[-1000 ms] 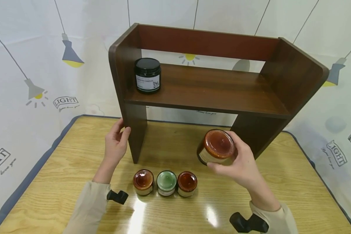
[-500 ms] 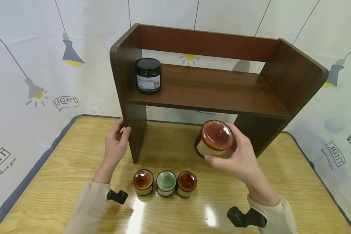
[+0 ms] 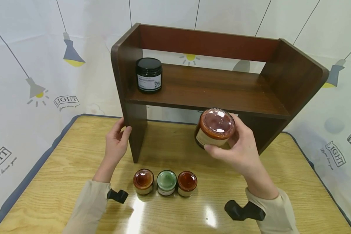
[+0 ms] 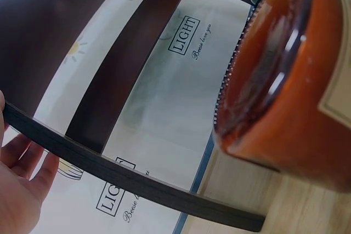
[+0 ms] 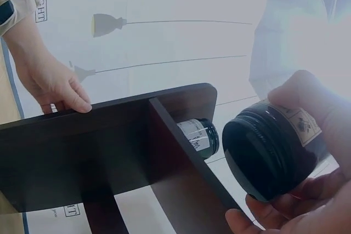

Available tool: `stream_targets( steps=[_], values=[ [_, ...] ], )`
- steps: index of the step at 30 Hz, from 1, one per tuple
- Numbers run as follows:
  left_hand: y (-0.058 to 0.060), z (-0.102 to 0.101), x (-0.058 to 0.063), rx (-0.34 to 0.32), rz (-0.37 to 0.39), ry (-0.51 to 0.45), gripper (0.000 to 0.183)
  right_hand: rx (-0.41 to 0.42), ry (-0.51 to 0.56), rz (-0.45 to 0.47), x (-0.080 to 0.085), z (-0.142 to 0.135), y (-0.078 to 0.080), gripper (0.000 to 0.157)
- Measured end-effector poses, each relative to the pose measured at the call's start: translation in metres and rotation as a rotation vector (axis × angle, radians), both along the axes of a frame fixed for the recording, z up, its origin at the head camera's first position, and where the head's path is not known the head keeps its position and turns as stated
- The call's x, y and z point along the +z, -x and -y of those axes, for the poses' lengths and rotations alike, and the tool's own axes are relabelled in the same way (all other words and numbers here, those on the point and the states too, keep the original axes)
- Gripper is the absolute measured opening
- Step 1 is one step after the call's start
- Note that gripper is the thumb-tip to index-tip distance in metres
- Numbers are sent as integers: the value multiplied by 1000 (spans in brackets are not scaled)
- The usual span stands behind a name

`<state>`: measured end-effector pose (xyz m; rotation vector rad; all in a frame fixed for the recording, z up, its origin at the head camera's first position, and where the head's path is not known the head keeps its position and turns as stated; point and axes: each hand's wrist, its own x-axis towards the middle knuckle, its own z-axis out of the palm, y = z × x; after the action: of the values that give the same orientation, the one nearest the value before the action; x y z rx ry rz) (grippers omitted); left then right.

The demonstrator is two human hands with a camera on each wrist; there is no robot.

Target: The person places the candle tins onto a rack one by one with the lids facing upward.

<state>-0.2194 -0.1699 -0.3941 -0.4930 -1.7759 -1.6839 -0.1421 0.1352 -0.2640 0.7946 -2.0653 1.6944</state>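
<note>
My right hand [image 3: 240, 144] grips an amber glass candle jar [image 3: 216, 125] with a cream label, thumb on the near side. It is tilted, its ribbed glass base facing the head camera and its dark end facing the right wrist camera. In the head view the jar overlaps the front edge of the brown wooden shelf [image 3: 210, 86]. My left hand [image 3: 116, 139] holds the shelf's left side panel, thumb at the front edge and fingers against the outer face. A black jar [image 3: 149, 76] labelled as scented candles stands at the left on the upper board.
In front of the shelf, two amber jars [image 3: 143, 182] and a green jar [image 3: 166, 182] stand in a row on the wooden table [image 3: 67, 156]. The other amber jar [image 3: 187, 183] is at the right end. A printed white curtain [image 3: 93, 58] hangs behind.
My right hand has raised the amber candle jar from below the upper board to its front edge, tilting it slightly. The left hand and the other jars have stayed put.
</note>
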Motion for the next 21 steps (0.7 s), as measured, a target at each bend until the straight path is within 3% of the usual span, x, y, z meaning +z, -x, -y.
stream_targets(
  steps=[6,15,21],
  values=[
    [0,0,1,2,8,0,31,7,29,-3,8,2,2,59],
    [0,1,0,8,1,7,31,-81,-52,-45,21,6,6,59],
    [0,1,1,19,12,21,32,-42,-78,-83,28,7,6,62]
  ],
)
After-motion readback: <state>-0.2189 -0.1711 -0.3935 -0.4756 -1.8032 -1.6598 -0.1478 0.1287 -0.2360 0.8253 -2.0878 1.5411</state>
